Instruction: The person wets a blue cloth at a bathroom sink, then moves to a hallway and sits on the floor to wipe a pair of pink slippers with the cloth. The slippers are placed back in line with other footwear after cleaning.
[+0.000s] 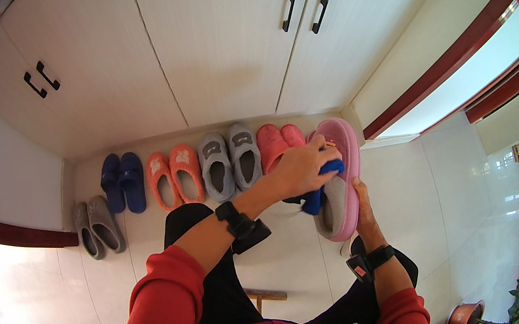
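My right hand [363, 203] grips a pink-rimmed slipper [351, 156] by the edge of its sole near the heel. The slipper is held up off the floor, with its grey lining [336, 205] showing. My left hand [307, 166] reaches across and presses a bunched blue cloth [332, 167] against the slipper's upper. A loose end of the cloth hangs beneath that hand. Just behind, coral-red slippers [271, 144] stand on the floor, partly covered by my left hand. My fingers hide some of the upper.
Along the cabinet [217, 39] stand grey-blue slippers [215, 164], orange fuzzy slippers [162, 179], navy slides [132, 182] and dark grey slippers [105, 225]. A wall edge with dark-red trim [449, 55] rises at right. A wooden piece [267, 293] shows between my legs. A potted plant [466, 317] is lower right.
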Action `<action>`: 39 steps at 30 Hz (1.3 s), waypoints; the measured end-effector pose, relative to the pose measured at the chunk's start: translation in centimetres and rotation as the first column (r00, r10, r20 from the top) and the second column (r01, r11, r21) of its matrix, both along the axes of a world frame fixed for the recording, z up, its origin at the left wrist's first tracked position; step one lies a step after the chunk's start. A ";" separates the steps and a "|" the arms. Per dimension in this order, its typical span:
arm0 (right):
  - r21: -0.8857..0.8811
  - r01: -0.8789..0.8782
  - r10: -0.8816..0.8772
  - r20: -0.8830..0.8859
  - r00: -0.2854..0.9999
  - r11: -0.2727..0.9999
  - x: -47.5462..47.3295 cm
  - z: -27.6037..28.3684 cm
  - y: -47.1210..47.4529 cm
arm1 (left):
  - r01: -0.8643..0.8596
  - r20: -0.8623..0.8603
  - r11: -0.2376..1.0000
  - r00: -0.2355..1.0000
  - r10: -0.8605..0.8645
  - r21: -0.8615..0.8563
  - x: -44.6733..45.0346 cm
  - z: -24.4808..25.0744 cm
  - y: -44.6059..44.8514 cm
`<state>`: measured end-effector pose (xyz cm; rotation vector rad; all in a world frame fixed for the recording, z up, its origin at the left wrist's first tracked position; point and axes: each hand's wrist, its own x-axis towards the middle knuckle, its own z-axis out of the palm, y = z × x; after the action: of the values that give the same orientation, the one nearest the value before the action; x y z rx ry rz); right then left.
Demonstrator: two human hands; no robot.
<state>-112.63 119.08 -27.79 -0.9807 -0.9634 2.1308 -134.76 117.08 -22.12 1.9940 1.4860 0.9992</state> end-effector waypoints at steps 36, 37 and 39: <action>-0.044 0.182 -0.184 -0.055 0.981 0.982 1.1 -0.8 0.7 | 0.022 0.194 0.957 0.980 0.037 -0.290 -3.3 0.4 -0.7; -0.064 0.175 -0.179 -0.075 0.981 0.983 1.1 -0.9 0.7 | -0.032 0.044 0.974 0.998 0.043 -0.224 -2.6 0.3 -1.3; -0.069 0.172 -0.177 -0.073 0.981 0.983 1.1 -1.1 0.7 | -0.189 -0.094 0.973 0.980 0.178 -0.131 -1.3 -0.1 -1.9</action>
<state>-111.55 119.76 -28.93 -0.9665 -0.7483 2.0463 -136.10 115.17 -22.26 1.8453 1.7603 0.8682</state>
